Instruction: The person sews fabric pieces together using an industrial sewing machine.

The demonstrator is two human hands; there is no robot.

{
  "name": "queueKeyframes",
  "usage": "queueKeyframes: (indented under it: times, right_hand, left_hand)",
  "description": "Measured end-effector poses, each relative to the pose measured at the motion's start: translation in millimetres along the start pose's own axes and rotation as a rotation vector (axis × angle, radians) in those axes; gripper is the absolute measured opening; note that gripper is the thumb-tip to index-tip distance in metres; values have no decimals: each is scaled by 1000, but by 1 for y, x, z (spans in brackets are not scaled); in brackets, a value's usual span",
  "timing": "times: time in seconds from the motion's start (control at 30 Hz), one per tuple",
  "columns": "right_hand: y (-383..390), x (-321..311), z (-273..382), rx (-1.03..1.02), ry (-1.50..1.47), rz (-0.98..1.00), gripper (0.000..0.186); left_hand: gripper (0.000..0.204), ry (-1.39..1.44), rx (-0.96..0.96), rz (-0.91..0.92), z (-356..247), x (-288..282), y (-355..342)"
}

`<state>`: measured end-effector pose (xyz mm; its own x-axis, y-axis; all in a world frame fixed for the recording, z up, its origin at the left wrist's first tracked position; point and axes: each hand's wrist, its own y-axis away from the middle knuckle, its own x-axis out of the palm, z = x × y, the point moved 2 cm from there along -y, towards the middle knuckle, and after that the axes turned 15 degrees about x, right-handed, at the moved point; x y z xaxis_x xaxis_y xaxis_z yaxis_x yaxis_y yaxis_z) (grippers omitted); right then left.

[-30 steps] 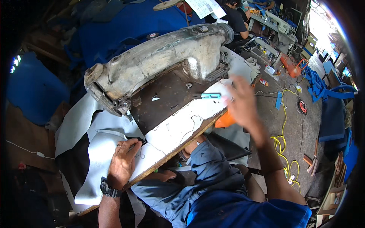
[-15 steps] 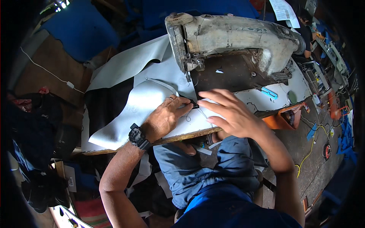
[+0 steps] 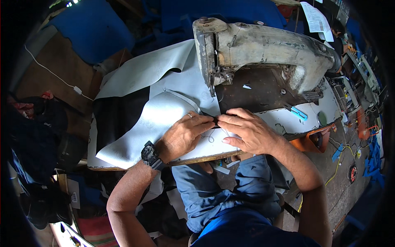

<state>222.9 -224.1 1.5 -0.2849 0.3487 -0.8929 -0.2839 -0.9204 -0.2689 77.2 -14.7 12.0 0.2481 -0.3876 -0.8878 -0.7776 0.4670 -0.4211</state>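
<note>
A flexible leather-like sheet (image 3: 156,113), black on one face and pale grey on the other, lies folded over at the left of the table. My left hand (image 3: 183,133) has its fingers closed on the black folded edge, near the sewing machine's needle end. My right hand (image 3: 251,131) lies beside it, fingertips touching the same edge, fingers stretched and thumb apart. A loose loop of thread (image 3: 211,138) rests on the white tabletop between my hands. The worn cream sewing machine (image 3: 263,43) stands just behind them. What lies under my fingertips is hidden.
Light blue thread snips (image 3: 299,113) and a round green lid-like disc (image 3: 321,118) lie at the table's right. An orange container (image 3: 306,143) hangs below the front edge (image 3: 197,158). Another person (image 3: 337,31) is at the far right. Yellow cord (image 3: 335,168) runs over the floor.
My right hand has come down and left, its fingertips now on the black edge beside my left fingers. The whole view has shifted slightly.
</note>
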Motion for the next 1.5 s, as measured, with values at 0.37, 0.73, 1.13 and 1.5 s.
queueKeyframes:
  times: [0.37,0.73,1.13,1.5]
  right_hand:
    - [-8,-9,4,36,1,66,57]
    - [-10,-4,-6,12,27,26,53]
    - [-22,0,-14,51,72,6,49]
    - [-37,3,-26,64,101,-18,44]
  left_hand:
    - [48,-122,17,111,-4,-4,-5]
    - [51,-154,23,115,-2,-5,-8]
    - [50,-182,-39,115,8,-3,-17]
    - [63,-171,-76,107,24,-3,-23]
